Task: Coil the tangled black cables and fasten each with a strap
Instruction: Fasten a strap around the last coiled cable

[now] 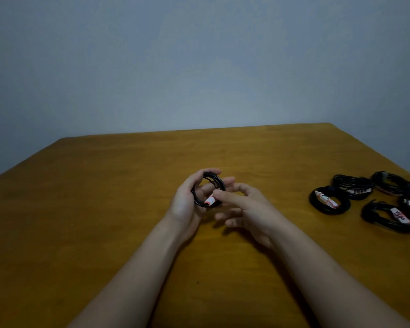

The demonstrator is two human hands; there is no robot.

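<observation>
Head view, the only one: my left hand [185,202] holds the coil [210,175] of black cable upright just above the middle of the table [104,209], fingers curled round its left and top arcs, thumb side toward me. My right hand [251,209] pinches the white-and-red strap [210,201] at the coil's lower edge between thumb and forefinger; its other fingers hang loose and apart, holding nothing. The strap looks wrapped round the loops, but I cannot tell if it is fully closed. Finished bundles [329,201] lie well apart on the right side of the table, each black with a white strap, some touching each other. Plain wall [199,67] behind. Handling, my judgement: the coil is light and thin, springy enough that the loops will fan out if the left grip slackens, and the jacket is smooth, so a bit slippery. Best hold is across all loops at once, opposite the strap, squeezing them flat together. The strap is soft and small, so take it by its free end and pull snug, not hard.
</observation>
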